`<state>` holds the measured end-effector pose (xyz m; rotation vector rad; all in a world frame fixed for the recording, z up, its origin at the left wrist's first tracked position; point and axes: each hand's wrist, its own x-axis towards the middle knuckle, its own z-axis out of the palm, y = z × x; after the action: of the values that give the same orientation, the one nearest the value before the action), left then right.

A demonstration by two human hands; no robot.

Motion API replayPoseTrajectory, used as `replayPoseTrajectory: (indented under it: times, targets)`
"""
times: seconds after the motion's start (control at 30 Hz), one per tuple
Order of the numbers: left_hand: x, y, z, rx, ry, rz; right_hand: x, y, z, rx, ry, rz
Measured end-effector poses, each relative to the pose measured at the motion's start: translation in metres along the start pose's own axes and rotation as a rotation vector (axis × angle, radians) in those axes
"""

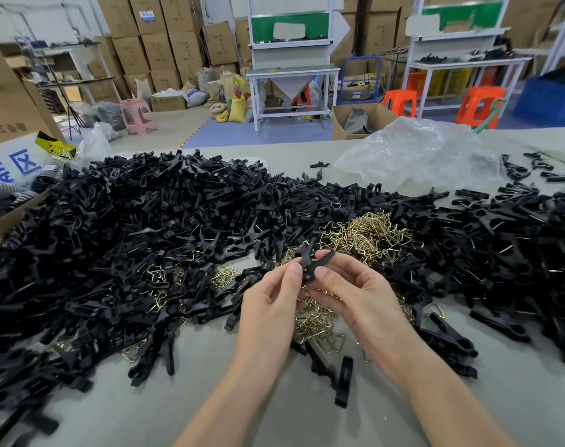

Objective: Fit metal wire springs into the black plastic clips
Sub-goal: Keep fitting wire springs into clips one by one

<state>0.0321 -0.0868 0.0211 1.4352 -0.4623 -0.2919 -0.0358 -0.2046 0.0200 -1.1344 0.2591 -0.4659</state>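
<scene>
Slipping is judged the likeliest fault from here: the black plastic clip (309, 264) is pinched only at the fingertips, between the left hand (271, 298) and the right hand (358, 295), and if it is pressed askew it could be sprung loose and lost in the heap below. A second risk is posed by the wire springs (368, 235), which lie tangled in a brass-coloured pile. Several could be lifted at once, or a leg could be bent if it is forced into the wrong slot. Whether a spring is already seated in the held clip cannot be told, since its middle is hidden by the fingers. The clip is held roughly upright between both hands, gripped by thumb and forefinger of each, above the near middle of the desk (274, 414). The springs are spread directly beneath and just beyond the hands, and they are ringed by the heap of loose clips (139, 221), which is stretched from the left edge of the desk to the right edge.
</scene>
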Motion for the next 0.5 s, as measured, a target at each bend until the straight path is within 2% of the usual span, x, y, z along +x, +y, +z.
replayPoseTrajectory:
  times: [0.17, 0.33, 0.5]
  targets:
    - [0.0000, 0.0003, 0.0007, -0.038, -0.002, -0.006, 0.0007, 0.0013, -0.0002, 0.004, -0.009, -0.002]
    - [-0.0023, -0.0005, 0.0000, 0.073, -0.019, 0.054, 0.0003, 0.0013, -0.0010, -0.001, 0.012, -0.011]
    - [-0.0054, 0.0016, -0.0003, 0.086, -0.066, 0.077, 0.0004, 0.0006, -0.0014, -0.021, 0.031, -0.020]
